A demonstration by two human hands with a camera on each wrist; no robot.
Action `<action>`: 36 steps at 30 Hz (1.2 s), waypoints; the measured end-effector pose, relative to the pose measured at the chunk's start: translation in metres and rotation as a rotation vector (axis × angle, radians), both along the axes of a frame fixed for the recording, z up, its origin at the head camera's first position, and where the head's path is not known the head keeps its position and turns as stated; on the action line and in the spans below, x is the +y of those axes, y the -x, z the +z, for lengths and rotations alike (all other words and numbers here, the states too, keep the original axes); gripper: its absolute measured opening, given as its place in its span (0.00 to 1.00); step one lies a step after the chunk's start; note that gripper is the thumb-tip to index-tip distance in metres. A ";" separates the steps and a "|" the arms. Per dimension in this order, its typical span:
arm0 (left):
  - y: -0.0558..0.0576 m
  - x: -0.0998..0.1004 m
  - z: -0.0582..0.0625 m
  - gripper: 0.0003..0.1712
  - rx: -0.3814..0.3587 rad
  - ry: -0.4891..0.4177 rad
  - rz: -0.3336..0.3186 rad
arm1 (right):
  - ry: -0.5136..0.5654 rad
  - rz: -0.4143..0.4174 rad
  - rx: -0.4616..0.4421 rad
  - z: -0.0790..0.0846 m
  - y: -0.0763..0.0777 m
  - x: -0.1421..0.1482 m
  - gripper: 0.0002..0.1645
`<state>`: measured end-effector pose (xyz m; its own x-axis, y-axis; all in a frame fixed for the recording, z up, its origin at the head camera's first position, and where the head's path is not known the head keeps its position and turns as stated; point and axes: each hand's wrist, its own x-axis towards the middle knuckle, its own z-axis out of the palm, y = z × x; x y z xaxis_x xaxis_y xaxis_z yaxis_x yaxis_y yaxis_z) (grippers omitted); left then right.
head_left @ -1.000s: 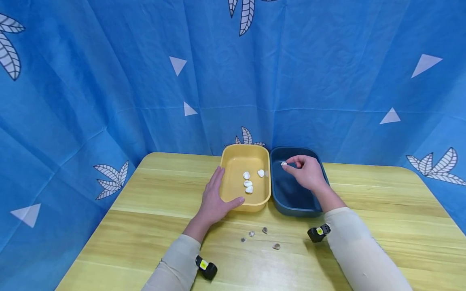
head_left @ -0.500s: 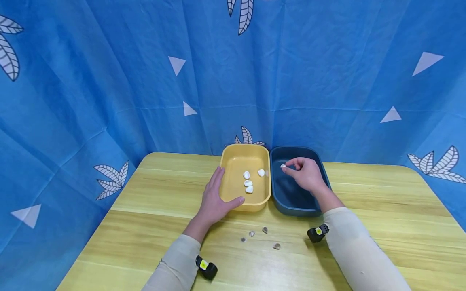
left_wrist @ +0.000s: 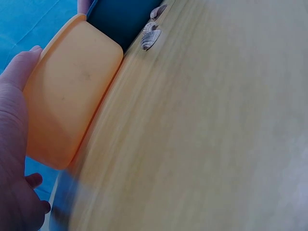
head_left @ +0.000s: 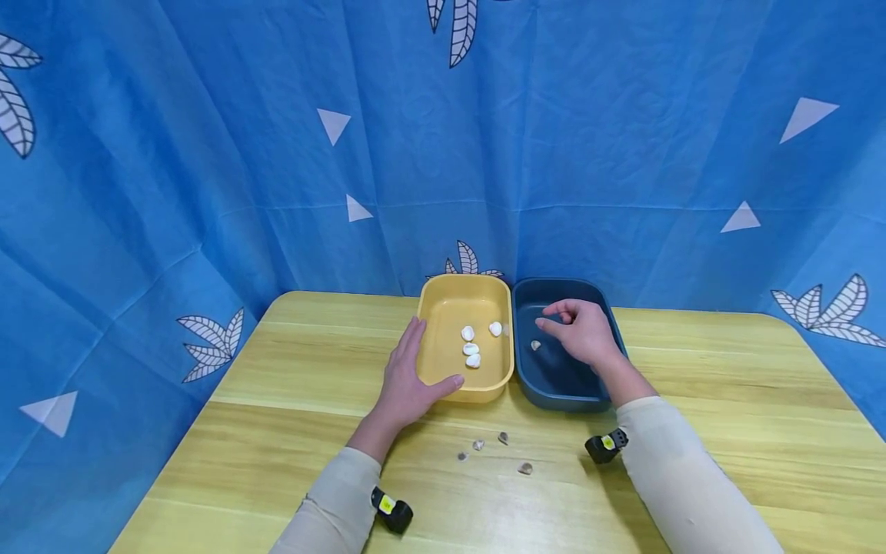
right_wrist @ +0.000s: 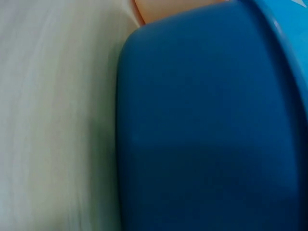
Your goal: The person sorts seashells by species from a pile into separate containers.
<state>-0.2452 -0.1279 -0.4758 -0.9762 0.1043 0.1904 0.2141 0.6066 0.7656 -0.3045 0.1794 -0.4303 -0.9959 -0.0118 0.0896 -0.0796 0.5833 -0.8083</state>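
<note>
My left hand point(head_left: 408, 382) rests against the left side of the yellow bin point(head_left: 453, 286), fingers stretched along its wall and thumb at the front rim. In the left wrist view the thumb point(left_wrist: 21, 67) touches the rim. Several white shells point(head_left: 471, 349) lie in that bin. Over the dark blue bin point(head_left: 564, 403) hangs my right hand point(head_left: 587, 332), thumb and forefinger apart, holding nothing. Just below its fingertips a small brownish seashell point(head_left: 536, 345) shows inside the blue bin. The right wrist view has only the blue bin's outer wall point(right_wrist: 207, 120), not the hand.
Several small brownish shells point(head_left: 503, 438) are scattered on the wooden table point(head_left: 277, 431) in front of the bins. Both bins stand side by side near the back edge. Behind the table hangs a blue curtain point(head_left: 429, 138) with leaf prints.
My right hand has let go of the small shell it pinched, and the shell is now lower, in the blue bin. The left hand has kept its place on the yellow bin.
</note>
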 end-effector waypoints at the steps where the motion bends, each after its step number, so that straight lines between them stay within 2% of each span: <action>1: 0.000 0.000 0.000 0.64 -0.002 -0.002 0.001 | 0.003 0.001 -0.001 0.001 -0.001 0.000 0.15; 6: -0.001 0.001 0.002 0.64 -0.008 -0.004 0.005 | 0.026 0.019 0.002 0.007 -0.012 -0.002 0.16; 11: 0.000 0.000 -0.001 0.65 0.001 0.003 0.003 | 0.047 0.058 0.026 0.020 -0.028 -0.008 0.17; 19: 0.001 -0.001 -0.001 0.65 0.022 0.001 -0.005 | -0.002 0.123 0.075 0.032 -0.057 -0.013 0.16; 28: 0.001 -0.002 -0.002 0.65 0.012 0.007 0.004 | -0.017 0.181 0.111 0.029 -0.092 -0.015 0.12; 36: 0.001 -0.002 -0.001 0.66 0.005 0.000 -0.012 | -0.029 0.327 0.144 0.016 -0.120 -0.016 0.14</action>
<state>-0.2464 -0.1296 -0.4769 -0.9739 0.1156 0.1953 0.2250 0.6040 0.7645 -0.1849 0.1638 -0.4138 -0.9161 -0.3326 0.2238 -0.3779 0.5306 -0.7587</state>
